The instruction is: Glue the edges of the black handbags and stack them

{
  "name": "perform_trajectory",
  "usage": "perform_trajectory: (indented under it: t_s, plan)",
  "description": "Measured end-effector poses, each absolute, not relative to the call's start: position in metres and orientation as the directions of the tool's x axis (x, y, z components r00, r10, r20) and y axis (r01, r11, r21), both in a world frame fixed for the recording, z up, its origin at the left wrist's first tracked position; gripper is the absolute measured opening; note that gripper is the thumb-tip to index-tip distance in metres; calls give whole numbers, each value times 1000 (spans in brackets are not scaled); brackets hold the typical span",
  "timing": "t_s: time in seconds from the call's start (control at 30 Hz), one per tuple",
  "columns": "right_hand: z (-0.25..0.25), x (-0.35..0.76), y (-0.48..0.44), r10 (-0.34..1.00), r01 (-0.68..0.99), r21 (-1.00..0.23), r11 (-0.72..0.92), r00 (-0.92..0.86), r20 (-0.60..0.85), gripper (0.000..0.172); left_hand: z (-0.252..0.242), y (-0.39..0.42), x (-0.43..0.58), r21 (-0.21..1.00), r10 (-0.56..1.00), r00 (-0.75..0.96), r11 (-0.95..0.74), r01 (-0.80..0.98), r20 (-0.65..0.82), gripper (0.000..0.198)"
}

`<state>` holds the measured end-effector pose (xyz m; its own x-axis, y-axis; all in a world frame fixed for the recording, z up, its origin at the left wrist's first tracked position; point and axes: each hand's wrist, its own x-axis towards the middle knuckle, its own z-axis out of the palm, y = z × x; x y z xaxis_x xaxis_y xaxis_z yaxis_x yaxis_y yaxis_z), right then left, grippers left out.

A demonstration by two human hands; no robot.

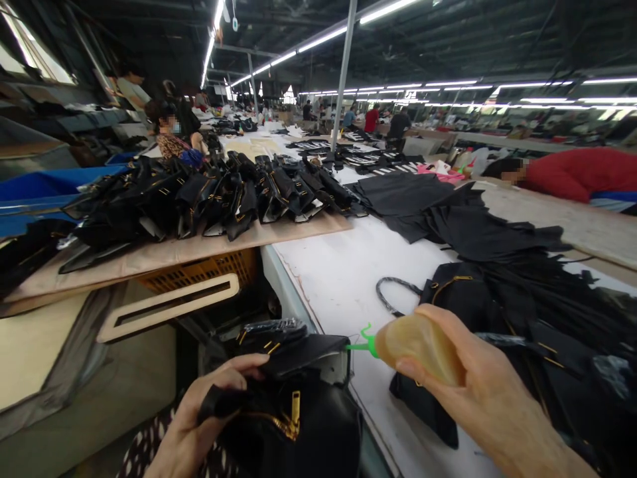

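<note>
My left hand [212, 405] is closed on a black handbag [323, 421] at the lower middle, near the table's edge. A gold zipper pull [295, 408] hangs on the bag, and a flap with a pale inner side stands up at its top. In my right hand [478, 372] is a squeeze bottle [421, 348] of amber liquid with a green nozzle [365, 344]. The bottle lies almost level, its tip at the right corner of the raised flap; whether it touches I cannot tell. Behind my right hand lie more black bags [537, 345] with gold zips.
A row of black bags [219, 192] lines the board at left. Black cut pieces [438, 206] spread over the white table [358, 265]. A wooden slotted frame [172, 309] and a yellow crate [209, 269] are lower left. A person in red [582, 172] leans on the right table.
</note>
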<state>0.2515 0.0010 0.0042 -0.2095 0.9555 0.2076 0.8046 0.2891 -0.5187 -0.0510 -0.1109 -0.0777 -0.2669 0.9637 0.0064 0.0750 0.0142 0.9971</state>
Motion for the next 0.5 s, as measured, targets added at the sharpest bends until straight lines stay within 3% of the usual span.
perform_trajectory:
  t_s: [0.13,0.3,0.5]
  plan:
    - [-6,259,-3,966,818,-521,243,-157,205,58,-80,-117,-44,983,971,-225,-47,177,87,29]
    - [-16,272,-11,972,844,-485,229,-168,167,57,-57,-118,-22,993,943,-332,16,121,25,36]
    - [-18,269,-21,994,834,-542,103,-104,29,53,-59,-117,-28,982,955,-287,-24,185,77,37]
